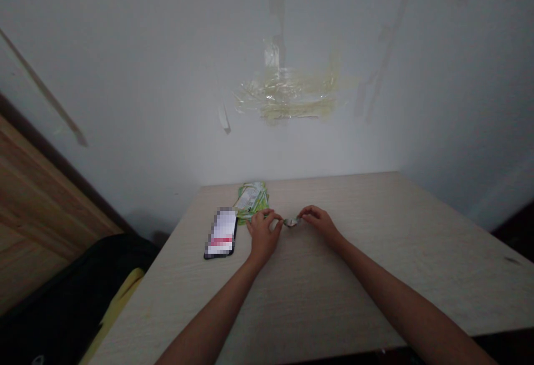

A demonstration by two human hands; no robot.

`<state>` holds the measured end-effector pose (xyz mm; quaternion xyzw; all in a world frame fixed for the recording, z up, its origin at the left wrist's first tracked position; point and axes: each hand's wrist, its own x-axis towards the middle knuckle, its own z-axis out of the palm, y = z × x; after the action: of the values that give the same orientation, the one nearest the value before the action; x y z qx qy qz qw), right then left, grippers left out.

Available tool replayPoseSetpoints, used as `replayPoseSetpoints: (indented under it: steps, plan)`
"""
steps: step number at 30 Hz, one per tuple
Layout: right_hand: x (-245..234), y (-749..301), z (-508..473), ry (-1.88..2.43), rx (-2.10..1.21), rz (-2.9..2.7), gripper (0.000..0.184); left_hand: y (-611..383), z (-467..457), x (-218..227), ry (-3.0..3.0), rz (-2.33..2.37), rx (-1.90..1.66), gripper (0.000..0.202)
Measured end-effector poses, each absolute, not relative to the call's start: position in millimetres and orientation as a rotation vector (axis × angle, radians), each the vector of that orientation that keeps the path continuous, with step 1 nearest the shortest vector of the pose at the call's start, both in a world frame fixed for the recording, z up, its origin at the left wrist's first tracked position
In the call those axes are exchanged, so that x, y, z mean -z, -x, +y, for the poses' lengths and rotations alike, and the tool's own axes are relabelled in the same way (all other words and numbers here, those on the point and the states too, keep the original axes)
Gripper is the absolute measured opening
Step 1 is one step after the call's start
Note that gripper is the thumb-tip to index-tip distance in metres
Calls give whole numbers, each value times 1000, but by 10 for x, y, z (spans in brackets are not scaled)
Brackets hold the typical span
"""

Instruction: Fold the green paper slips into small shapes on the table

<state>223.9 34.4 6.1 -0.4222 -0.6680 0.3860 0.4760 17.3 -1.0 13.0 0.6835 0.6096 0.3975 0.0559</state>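
Between my two hands is a small shiny packet [291,222], whitish with dark and green edges, held just over the table. My left hand [265,231] pinches its left end between thumb and forefinger, with the other fingers spread toward the pile. At the packet's right end, my right hand [319,220] closes thumb and fingertips on it. Behind and to the left of my left hand lies a loose pile of green and white packets [252,198], partly covered by that hand. The print on the packets is too small to read.
A phone [222,232] with a lit, blurred screen lies left of my left hand. The pale wooden table [334,309] meets a wall [167,103] with yellowed tape [292,95]. Dark and yellow cloth [120,292] lies beyond the table's left edge.
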Motion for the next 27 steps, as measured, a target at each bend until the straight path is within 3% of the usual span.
replayPoseSetpoints:
  steps: [5, 18, 27]
  plan:
    - [-54, -2217, 334, 1170, -733, -1742, 33, -189, -57, -163, -2174, 1851, -1162, 9]
    - [90, -2224, 402, 1210, -514, -1969, 13, -189, -64, -168, -2226, 1842, -1111, 8]
    - [61, -2172, 357, 1260, -447, -1956, 13, -181, -42, -146, -2165, 1825, -1091, 7]
